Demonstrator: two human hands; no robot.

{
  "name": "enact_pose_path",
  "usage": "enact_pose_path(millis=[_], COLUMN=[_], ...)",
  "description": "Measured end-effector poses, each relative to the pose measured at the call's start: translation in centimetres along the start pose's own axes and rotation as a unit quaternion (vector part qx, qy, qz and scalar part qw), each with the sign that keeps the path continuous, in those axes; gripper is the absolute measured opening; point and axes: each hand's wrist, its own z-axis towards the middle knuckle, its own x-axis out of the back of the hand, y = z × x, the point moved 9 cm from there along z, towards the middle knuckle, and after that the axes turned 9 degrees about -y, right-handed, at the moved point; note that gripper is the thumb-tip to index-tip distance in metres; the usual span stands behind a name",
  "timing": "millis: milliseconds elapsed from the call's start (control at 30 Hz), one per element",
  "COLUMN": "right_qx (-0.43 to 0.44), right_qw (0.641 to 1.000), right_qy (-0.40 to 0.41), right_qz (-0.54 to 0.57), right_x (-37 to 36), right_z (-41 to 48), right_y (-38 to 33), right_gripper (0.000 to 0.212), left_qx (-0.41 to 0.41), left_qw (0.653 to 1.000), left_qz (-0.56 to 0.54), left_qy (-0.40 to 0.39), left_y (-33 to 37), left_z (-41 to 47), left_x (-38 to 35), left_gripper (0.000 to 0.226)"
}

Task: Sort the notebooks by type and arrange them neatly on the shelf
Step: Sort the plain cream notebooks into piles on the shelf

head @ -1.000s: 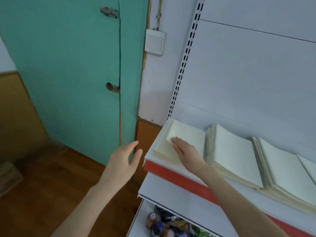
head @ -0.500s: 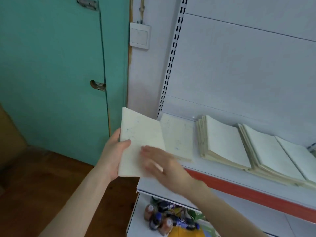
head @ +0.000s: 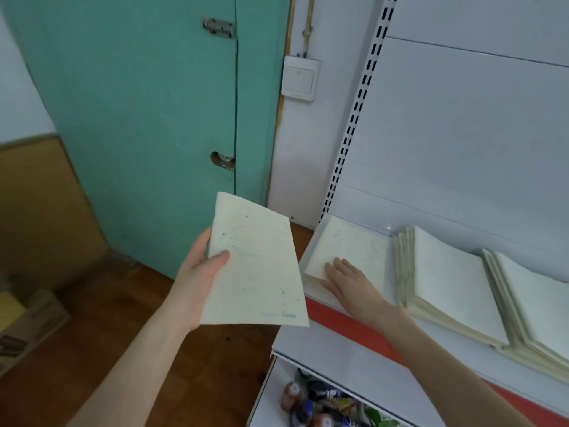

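Note:
My left hand (head: 197, 278) grips a thin cream notebook (head: 258, 269) with faint green print, held in the air left of the white shelf (head: 338, 337). My right hand (head: 348, 278) lies flat with straight fingers on the near edge of the leftmost notebook pile (head: 351, 245) at the shelf's left end. To its right lies a thicker stack of cream notebooks (head: 446, 272), and a further stack (head: 535, 303) runs off the right edge of the view.
A teal door (head: 147, 112) with a latch stands to the left, beside a wall switch (head: 300, 78). The shelf has a red front strip (head: 348, 318). A lower shelf holds small bottles (head: 311, 402). A cardboard box (head: 27, 322) sits on the wooden floor.
My left hand took one notebook off the leftmost pile and now holds it away from the shelf. My right hand went back onto the pile that stays on the shelf.

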Motion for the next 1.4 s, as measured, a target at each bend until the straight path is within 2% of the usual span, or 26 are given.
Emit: enact_pose_path(millis=[100,200,267,333,400,500,533,600,700,733,800,867,933,1000,1067,1133,1200,1300,1400], right_qx=[-0.009,0.008,-0.002,-0.023,-0.03,-0.017,0.011,0.103,0.234,0.258,0.282,0.309,0.338,0.297,0.181,0.042,-0.039,-0.048,-0.011], right_qw=[0.996,0.992,0.985,0.967,0.936,0.889,0.884,0.901,0.917,0.922,0.924,0.921,0.912,0.916,0.93,0.963,0.989,0.997,0.995], right_qy=[0.011,0.058,0.095,0.124,0.185,0.291,0.286,0.261,0.245,0.221,0.185,0.187,0.164,0.101,0.117,0.116,0.051,0.005,0.015], right_qz=[0.086,0.114,0.144,0.221,0.297,0.354,0.37,0.332,0.212,0.187,0.179,0.148,0.165,0.25,0.297,0.238,0.132,0.053,0.097], right_x=[1.2,1.9,2.0,2.4,3.9,7.2,7.8,8.2,5.9,4.7,3.4,3.2,3.1,3.0,3.4,3.1,1.4,-0.3,0.1], right_z=[-0.9,-1.1,-1.3,-1.6,-2.5,-4.9,-5.4,-6.8,-8.3,-8.0,-7.3,-7.3,-7.4,-6.2,-4.2,-2.0,-0.4,0.8,0.7], right_y=[0.0,-0.1,0.4,1.6,2.4,2.5,1.2,-3.5,-10.4,-11.7,-12.3,-12.5,-12.6,-11.3,-7.4,-2.8,-0.2,0.8,0.6], right_gripper=[0.054,0.035,0.034,0.033,0.029,0.029,0.028,0.029,0.041,0.043,0.045,0.048,0.053,0.063,0.059,0.048,0.059,0.062,0.05], left_qx=[0.002,0.006,0.011,0.018,0.026,0.032,0.035,0.035,0.065,0.081,0.096,0.087,0.081,0.067,0.052,0.041,0.034,0.029,0.027], left_qw=[1.0,1.0,1.0,1.0,0.999,0.999,0.998,0.998,0.996,0.993,0.989,0.994,0.996,0.997,0.997,0.996,0.996,0.996,0.996], left_qz=[0.008,0.012,0.014,0.015,0.021,0.033,0.042,0.048,-0.034,-0.072,-0.103,-0.069,-0.03,-0.005,0.008,0.015,0.015,0.017,0.028], left_qy=[-0.008,-0.004,-0.005,-0.008,-0.004,-0.005,-0.013,-0.027,-0.044,-0.054,-0.042,-0.012,0.018,0.044,0.064,0.078,0.085,0.087,0.08], left_y=[-0.3,-0.8,-1.0,-1.1,-1.3,-1.7,-1.8,-2.0,-2.7,-3.0,-3.3,-3.1,-3.0,-2.8,-2.6,-2.2,-1.8,-1.4,-1.5], left_z=[0.3,0.8,1.0,1.1,1.2,1.4,1.5,1.6,1.9,1.9,1.7,1.4,0.9,0.4,-0.2,-0.8,-1.1,-1.3,-1.3], left_x=[-0.5,-0.7,-0.9,-1.2,-1.3,-2.0,-2.5,-3.6,-4.8,-4.9,-4.4,-3.2,-2.5,-2.0,-1.3,-0.3,0.4,1.0,1.1], left_gripper=[0.041,0.04,0.039,0.038,0.036,0.029,0.028,0.04,0.077,0.081,0.057,0.03,0.024,0.023,0.023,0.026,0.027,0.025,0.023])
